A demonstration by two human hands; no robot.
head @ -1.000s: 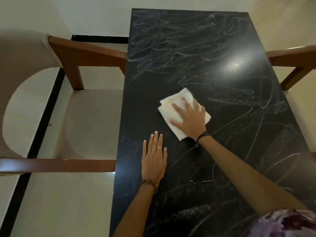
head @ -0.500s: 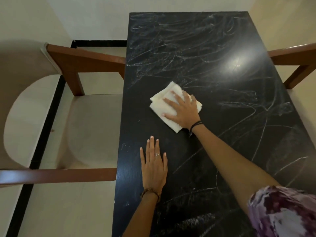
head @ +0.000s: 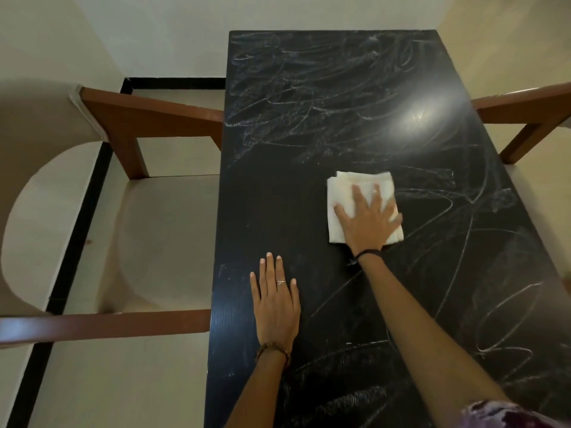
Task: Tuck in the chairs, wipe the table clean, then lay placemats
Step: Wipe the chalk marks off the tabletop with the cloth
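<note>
On the left, the chair (head: 148, 242) sits with its seat pushed against the desk (head: 278, 193) edge, so you risk little there. Your left hand (head: 276, 301) lies flat on the desk near that edge, fingers straight and close together, holding nothing; if you lean harder on it, your palm could smear the darker, cleaner patch around it. Further right, your right hand (head: 367, 222) presses the folded white cloth (head: 349, 193) flat, fingers spread, nothing pinched. Because you only press, the cloth could slip out or unfold on a fast stroke. Chalk-like scribbles (head: 309, 97) cover the far end and the right side; I judge that a loaded cloth may just drag the dust around. The right-hand chair (head: 525, 109) shows only an armrest, and no placemats are in view.
</note>
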